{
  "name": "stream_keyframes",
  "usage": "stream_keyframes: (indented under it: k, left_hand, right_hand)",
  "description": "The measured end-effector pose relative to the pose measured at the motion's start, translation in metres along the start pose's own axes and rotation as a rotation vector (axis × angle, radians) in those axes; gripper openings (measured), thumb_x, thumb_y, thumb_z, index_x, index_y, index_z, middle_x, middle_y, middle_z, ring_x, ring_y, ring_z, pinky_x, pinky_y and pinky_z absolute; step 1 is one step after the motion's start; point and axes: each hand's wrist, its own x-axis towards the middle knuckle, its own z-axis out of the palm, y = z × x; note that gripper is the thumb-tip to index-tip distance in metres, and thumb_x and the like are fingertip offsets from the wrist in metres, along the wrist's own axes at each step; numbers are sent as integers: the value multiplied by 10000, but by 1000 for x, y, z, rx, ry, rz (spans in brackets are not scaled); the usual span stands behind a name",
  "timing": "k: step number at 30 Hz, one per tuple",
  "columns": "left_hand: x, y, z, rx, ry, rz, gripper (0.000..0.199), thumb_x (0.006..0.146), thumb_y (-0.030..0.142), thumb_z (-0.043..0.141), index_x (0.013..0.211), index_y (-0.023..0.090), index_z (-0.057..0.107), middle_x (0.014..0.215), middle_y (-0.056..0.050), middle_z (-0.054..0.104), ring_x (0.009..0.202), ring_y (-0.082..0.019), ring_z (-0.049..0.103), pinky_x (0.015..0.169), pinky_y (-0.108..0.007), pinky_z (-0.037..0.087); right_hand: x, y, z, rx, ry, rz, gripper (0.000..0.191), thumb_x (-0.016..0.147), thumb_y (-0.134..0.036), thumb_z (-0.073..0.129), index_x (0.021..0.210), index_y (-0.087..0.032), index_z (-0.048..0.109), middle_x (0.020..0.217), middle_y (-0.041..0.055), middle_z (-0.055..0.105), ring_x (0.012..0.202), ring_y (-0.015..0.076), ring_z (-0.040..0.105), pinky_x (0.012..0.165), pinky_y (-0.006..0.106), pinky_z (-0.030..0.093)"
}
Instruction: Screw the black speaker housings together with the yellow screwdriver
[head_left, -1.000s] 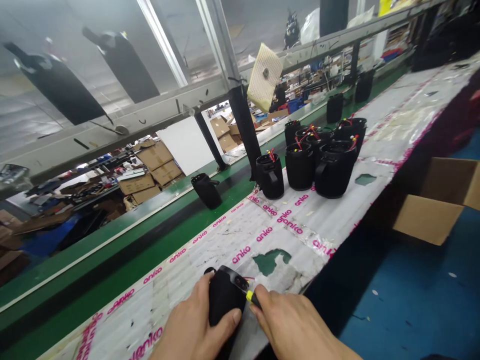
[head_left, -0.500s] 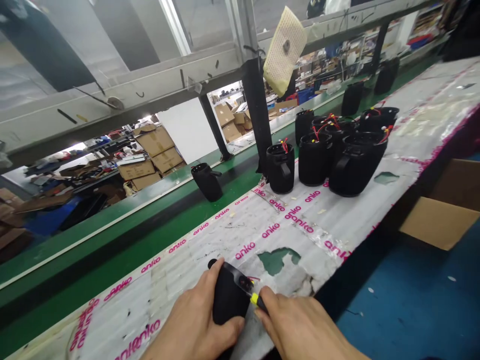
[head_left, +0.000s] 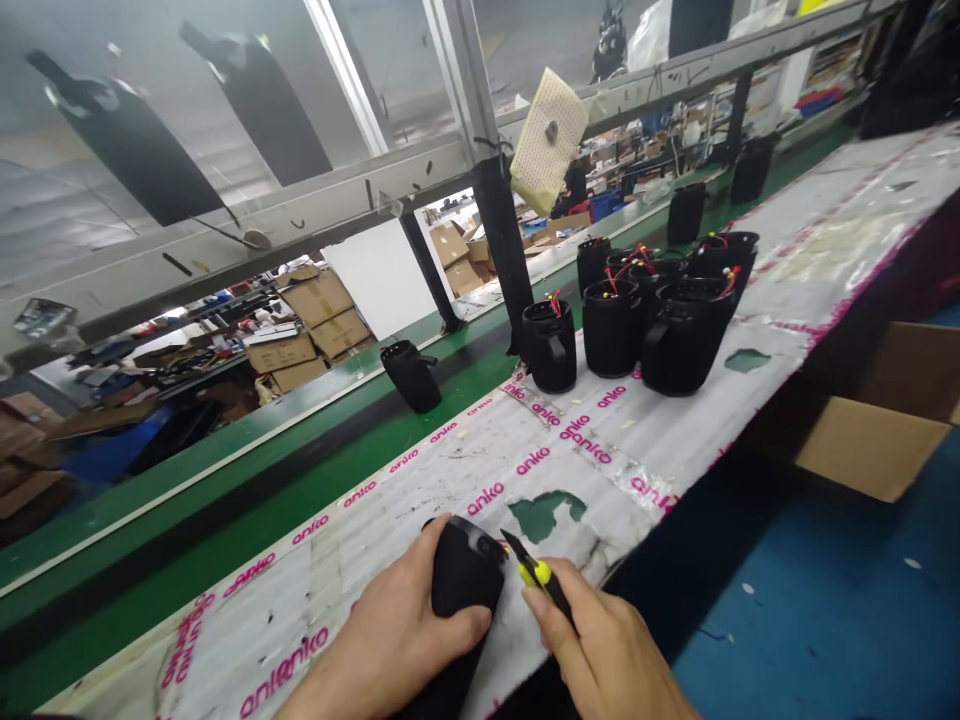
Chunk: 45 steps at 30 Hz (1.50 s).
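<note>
My left hand (head_left: 409,620) is wrapped round a black fabric-covered cylindrical housing (head_left: 466,575), which lies tilted over the padded bench near me. Its open rim points away and to the right, and its lower end runs out of the frame. In my right hand (head_left: 592,640) is a black and yellow utility knife (head_left: 538,572). The dark blade points up and to the left, just right of the housing's rim and apart from it. My right thumb and fingers close round the knife's handle.
Several black housings (head_left: 613,330) with red wires stand on the wrapped bench (head_left: 420,480) ahead. One more housing (head_left: 411,376) sits on the green conveyor (head_left: 330,430). An open cardboard box (head_left: 874,445) is below on the right. A metal shelf beam (head_left: 352,190) crosses above.
The knife has come away from the housing's rim, moving right, and its blade now shows clear of it. My left hand keeps its hold on the housing. The whole view has shifted slightly.
</note>
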Motion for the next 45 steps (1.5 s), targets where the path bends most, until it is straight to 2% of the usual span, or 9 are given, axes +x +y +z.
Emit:
stream_keyframes:
  k: [3, 6, 12, 18, 25, 30, 35, 40, 45]
  left_hand:
    - [-4, 9, 2, 159, 52, 15, 910, 749, 364, 648, 1574, 159, 324, 1450, -143, 585, 1201, -355, 642, 1000, -451, 496]
    - [-6, 15, 6, 320, 130, 10, 878, 789, 361, 599, 1585, 146, 298, 1414, -161, 585, 1080, -379, 692, 895, -478, 531]
    - [-6, 16, 14, 420, 154, -1, 827, 860, 381, 525, 1600, 138, 248, 1399, -174, 588, 1109, -397, 682, 886, -510, 535]
    - [-4, 13, 15, 403, 154, 17, 798, 899, 395, 493, 1607, 151, 220, 1389, -174, 586, 1069, -374, 699, 868, -466, 529]
    - [-7, 16, 17, 406, 135, -23, 805, 913, 426, 468, 1618, 166, 177, 1440, -180, 543, 1098, -400, 679, 875, -516, 527]
    - [-4, 5, 7, 153, 116, -15, 845, 908, 459, 499, 1622, 211, 123, 1469, -153, 541, 1204, -360, 629, 1012, -505, 468]
    - [3, -1, 3, 13, 96, 13, 839, 853, 449, 583, 1586, 251, 227, 1583, -122, 408, 1373, -343, 504, 1117, -492, 394]
    - [0, 9, 6, 79, 71, -21, 778, 903, 438, 469, 1593, 180, 220, 1547, -145, 474, 1299, -334, 578, 1054, -441, 441]
    - [1, 15, 12, 190, 63, -73, 799, 913, 443, 412, 1618, 177, 144, 1441, -163, 568, 1039, -330, 703, 948, -449, 484]
  right_hand:
    - [-2, 1, 0, -154, -99, -32, 237, 1080, -351, 340, 1048, -245, 550, 719, -10, 711, 601, 215, 717, 511, 278, 414]
    - [-3, 3, 2, -281, -123, -59, 213, 1071, -319, 340, 995, -248, 526, 683, -18, 697, 563, 227, 710, 486, 297, 383]
    - [-6, 1, 14, -377, -133, -63, 159, 1042, -247, 367, 966, -251, 506, 656, -25, 696, 511, 224, 693, 451, 318, 326]
    - [-7, 0, 21, -333, -161, -9, 151, 1051, -263, 373, 988, -260, 510, 713, -25, 720, 580, 216, 719, 479, 304, 348]
    - [-10, -2, 26, -329, -147, 17, 179, 1060, -281, 352, 985, -267, 513, 696, -32, 714, 570, 217, 713, 486, 316, 348]
    - [-10, -10, 24, -395, -135, 91, 175, 1036, -247, 384, 946, -260, 534, 627, -26, 690, 563, 230, 714, 495, 322, 342]
    - [-6, -14, 23, -416, -196, 130, 169, 996, -195, 425, 932, -241, 574, 635, 6, 706, 556, 244, 716, 472, 316, 313]
    - [0, -14, 27, -373, -227, 183, 195, 990, -180, 412, 931, -228, 591, 672, 30, 723, 591, 261, 732, 468, 318, 311]
    - [2, -15, 30, -335, -289, 234, 215, 994, -173, 394, 993, -203, 607, 702, 48, 738, 621, 268, 743, 455, 317, 300]
